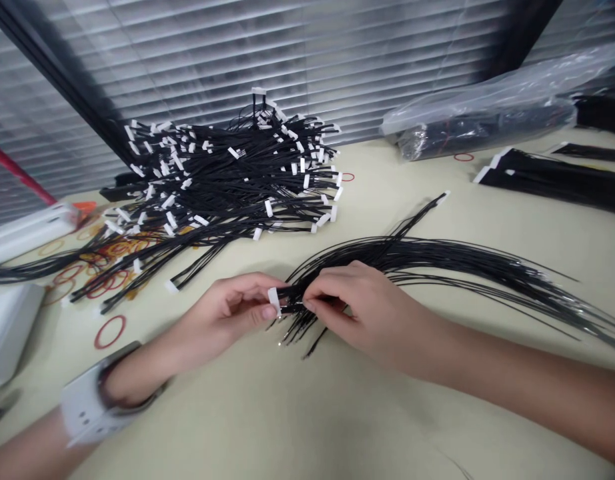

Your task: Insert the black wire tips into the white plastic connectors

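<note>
My left hand (pixel 242 307) pinches a white connector housing (pixel 274 301) between thumb and fingers, with black wires running out of its right side. Close beside it, my right hand (pixel 357 303) has its thumb and forefinger closed on a black wire (pixel 298 301) near the housing; the very tips of the fingers partly hide it. Under the right hand lies a long bundle of loose black wires (pixel 462 260), with small metal terminals at its left end. One wire with a white connector end (pixel 443 197) sticks out from the bundle toward the back.
A large heap of black cables with white connectors (pixel 227 173) lies at the back left. Red and yellow rubber bands (pixel 110 332) are scattered left of my hand. White boxes (pixel 10 327) stand at the left edge. A plastic bag (pixel 487 120) and flat cable bundles (pixel 552 180) lie at right.
</note>
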Tool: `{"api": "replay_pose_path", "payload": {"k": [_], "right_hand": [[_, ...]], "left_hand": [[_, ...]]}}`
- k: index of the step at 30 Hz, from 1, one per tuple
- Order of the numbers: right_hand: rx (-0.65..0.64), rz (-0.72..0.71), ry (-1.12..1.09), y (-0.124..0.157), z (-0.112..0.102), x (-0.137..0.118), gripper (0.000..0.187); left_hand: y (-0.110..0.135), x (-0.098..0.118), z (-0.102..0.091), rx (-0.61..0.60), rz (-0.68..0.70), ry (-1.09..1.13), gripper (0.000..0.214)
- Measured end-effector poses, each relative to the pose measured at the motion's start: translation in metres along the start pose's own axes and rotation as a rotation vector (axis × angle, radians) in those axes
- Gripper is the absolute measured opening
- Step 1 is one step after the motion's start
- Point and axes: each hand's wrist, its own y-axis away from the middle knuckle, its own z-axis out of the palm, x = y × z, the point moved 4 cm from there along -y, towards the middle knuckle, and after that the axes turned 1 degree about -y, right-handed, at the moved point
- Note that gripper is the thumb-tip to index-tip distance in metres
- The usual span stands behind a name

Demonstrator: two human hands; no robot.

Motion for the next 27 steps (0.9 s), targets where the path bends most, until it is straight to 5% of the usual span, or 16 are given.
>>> {"api": "replay_pose_path", "payload": {"k": [27], "right_hand": [[0.069, -0.074, -0.085, 0.002, 0.012, -0.009, 0.020]], "left_hand": [[0.001, -0.001, 0.005, -0.036, 0.014, 0.059, 0.017]]}}
